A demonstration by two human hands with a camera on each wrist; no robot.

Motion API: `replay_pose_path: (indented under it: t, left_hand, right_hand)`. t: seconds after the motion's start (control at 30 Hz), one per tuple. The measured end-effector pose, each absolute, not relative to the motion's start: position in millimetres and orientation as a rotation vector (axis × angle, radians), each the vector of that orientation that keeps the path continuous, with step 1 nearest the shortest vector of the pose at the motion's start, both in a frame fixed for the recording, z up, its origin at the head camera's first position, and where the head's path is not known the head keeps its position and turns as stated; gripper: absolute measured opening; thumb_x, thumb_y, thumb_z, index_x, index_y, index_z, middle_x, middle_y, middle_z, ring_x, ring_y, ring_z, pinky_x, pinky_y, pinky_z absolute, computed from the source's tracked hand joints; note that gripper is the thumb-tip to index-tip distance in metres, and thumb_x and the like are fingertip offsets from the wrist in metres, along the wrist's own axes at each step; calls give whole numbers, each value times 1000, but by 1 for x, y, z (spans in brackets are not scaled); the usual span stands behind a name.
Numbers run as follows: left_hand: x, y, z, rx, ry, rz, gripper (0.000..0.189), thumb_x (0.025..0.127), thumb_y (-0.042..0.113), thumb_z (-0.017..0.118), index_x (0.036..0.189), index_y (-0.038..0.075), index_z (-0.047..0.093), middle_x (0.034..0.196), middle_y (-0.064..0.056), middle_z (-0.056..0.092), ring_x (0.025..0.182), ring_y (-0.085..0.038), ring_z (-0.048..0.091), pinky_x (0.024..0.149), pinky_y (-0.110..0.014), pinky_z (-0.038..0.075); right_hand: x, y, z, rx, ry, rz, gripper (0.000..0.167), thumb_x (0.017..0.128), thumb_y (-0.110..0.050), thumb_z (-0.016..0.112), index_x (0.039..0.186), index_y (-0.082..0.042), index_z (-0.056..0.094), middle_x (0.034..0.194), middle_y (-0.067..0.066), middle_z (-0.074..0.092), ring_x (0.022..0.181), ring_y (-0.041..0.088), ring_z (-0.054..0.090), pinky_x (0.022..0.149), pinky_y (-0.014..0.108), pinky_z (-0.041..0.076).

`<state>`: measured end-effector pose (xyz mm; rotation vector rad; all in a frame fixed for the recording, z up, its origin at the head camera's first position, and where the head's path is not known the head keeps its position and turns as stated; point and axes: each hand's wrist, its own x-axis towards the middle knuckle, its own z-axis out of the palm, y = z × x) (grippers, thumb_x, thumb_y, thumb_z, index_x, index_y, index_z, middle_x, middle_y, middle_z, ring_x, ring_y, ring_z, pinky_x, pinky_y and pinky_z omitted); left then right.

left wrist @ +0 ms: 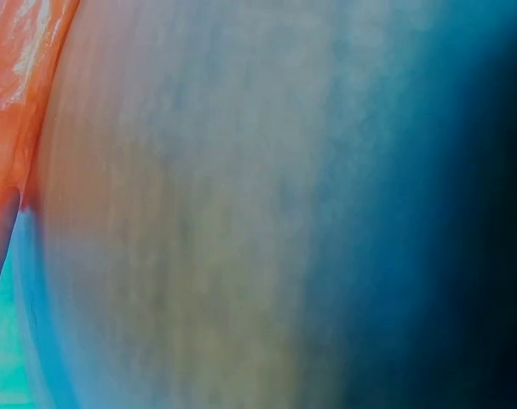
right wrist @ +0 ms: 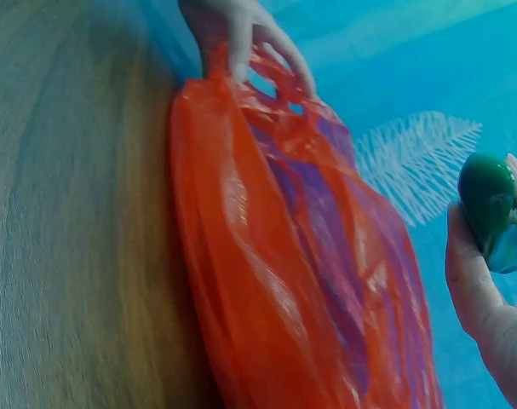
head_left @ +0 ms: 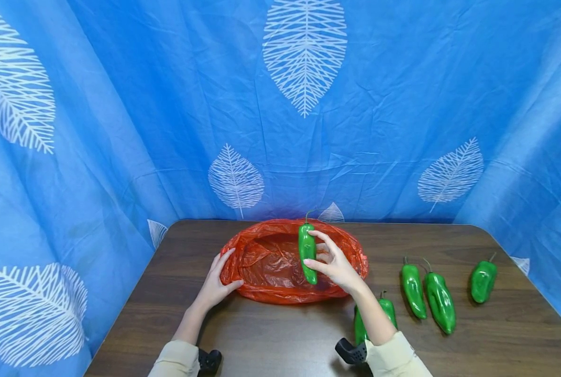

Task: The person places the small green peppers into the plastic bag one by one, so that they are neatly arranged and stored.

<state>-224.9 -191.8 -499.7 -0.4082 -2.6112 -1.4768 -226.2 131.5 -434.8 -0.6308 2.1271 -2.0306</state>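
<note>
A red plastic bag (head_left: 280, 296) stands on the table with its mouth spread wide. At its left end my left hand (head_left: 218, 285) grips the rim, thumb at the near side and fingers farther back. The right wrist view also shows that hand (right wrist: 241, 34) at the bag's handle end. Over the right part of the mouth my right hand (head_left: 333, 264) pinches a green pepper (head_left: 307, 251) between thumb and fingers, stem up. In the right wrist view the pepper (right wrist: 486, 192) is partly cut off by the frame edge.
To the right lie more green peppers: a slim one (head_left: 413, 290), a longer one (head_left: 440, 302) and a short one (head_left: 483, 281). Others (head_left: 387, 310) are partly hidden by my right forearm. A blue leaf-patterned cloth (head_left: 379, 131) hangs behind the wooden table (head_left: 271, 340).
</note>
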Motion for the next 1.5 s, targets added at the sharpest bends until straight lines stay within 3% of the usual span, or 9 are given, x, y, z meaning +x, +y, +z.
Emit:
replay_pose_path:
  t: [0.3,0.57,0.77,0.97,1.23,1.5]
  left_hand:
    - [-224,-192,-498,-379,-2624,-1494,82,71,16,77,140,20,34,142,-14,25,128,-36,28,99,-59,30]
    - [-225,-192,-499,-403,-2604,-1480,82,71,15,78,140,18,34,142,-16,25,128,-37,27,99,-59,29]
    - [-221,-189,-492,-399,-2601,-1450,81,72,10,77,140,11,34,141,-19,26,128,-40,28,98,-61,28]
    - [-208,-181,-470,-453,-2542,-1484,76,71,2,74,136,-2,36,137,-28,28,125,-46,28,96,-64,27]
    - [-223,-191,-498,-446,-2587,-1397,81,71,13,77,139,12,35,139,-18,29,126,-39,31,96,-60,31]
    - [-218,-186,-488,-429,-2581,-1439,80,70,7,77,138,6,35,139,-22,28,125,-42,30,97,-62,28]
  right_hand:
    - [-239,105,-446,-619,2004,-2010,64,85,-10,63,139,-20,31,116,23,45,97,30,58,76,44,51]
    - [-245,85,-456,-566,1923,-1976,64,86,-3,60,141,-17,29,112,22,44,91,26,61,76,50,50]
    - [-243,71,-461,-541,1941,-1899,63,86,-1,59,141,-11,29,111,25,44,88,22,60,74,45,51]
    - [-245,59,-479,-563,1994,-1835,62,85,-8,63,139,-16,34,111,21,47,90,20,58,73,33,51]
    - [-252,45,-488,-545,1942,-1833,59,86,-11,63,138,-15,36,104,18,49,86,20,60,71,32,52]
    - [-259,30,-495,-469,1946,-1842,58,86,-11,63,138,-14,37,102,19,49,83,19,57,67,33,53]
